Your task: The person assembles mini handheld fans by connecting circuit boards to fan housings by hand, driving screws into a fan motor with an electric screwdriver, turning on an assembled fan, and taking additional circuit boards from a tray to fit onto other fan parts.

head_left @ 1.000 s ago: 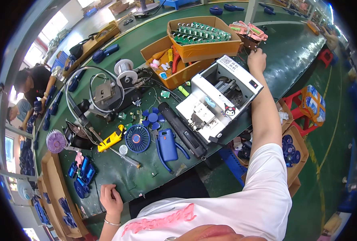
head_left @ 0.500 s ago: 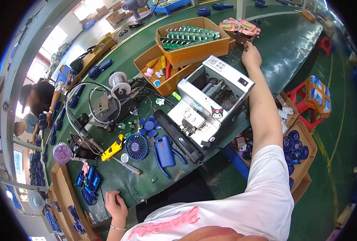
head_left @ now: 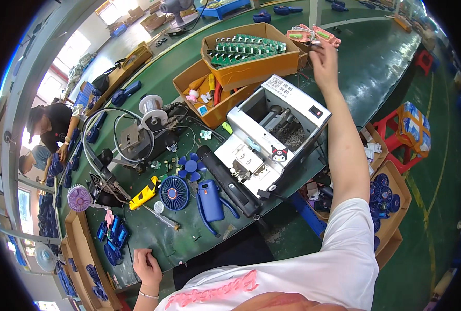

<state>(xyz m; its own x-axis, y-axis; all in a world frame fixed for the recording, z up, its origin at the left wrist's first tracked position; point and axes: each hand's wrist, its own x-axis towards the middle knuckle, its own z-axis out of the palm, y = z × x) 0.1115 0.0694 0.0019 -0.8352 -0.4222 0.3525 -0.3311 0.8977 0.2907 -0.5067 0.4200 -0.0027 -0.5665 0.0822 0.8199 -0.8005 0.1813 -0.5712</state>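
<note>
My right arm stretches to the far right side of the table. My right hand (head_left: 324, 61) is at a small cardboard box heaped with pink plastic parts (head_left: 321, 35), its fingertips pinched at the near edge of the heap. Whatever is between them is too small to name. Down at the near left table edge rests my left hand (head_left: 147, 265), its fingers curled in and nothing visible in them. In front of me lie a blue fan housing (head_left: 210, 200) with two spread arms, a round blue fan grille (head_left: 174, 193), a blue fan blade (head_left: 191, 166) and a screwdriver (head_left: 164, 217).
A white-and-grey machine (head_left: 277, 129) stands mid-table beside a long black bar (head_left: 228, 181). Behind it, a cardboard box (head_left: 261, 70) of green circuit boards sits on a tool box (head_left: 209, 115). A wire spool (head_left: 152, 110) stands left. Two people work beyond the far left.
My right hand has moved a little farther away, and its fingertips now reach the edge of the pink parts. My left hand stays at the table edge. The view has shifted slightly.
</note>
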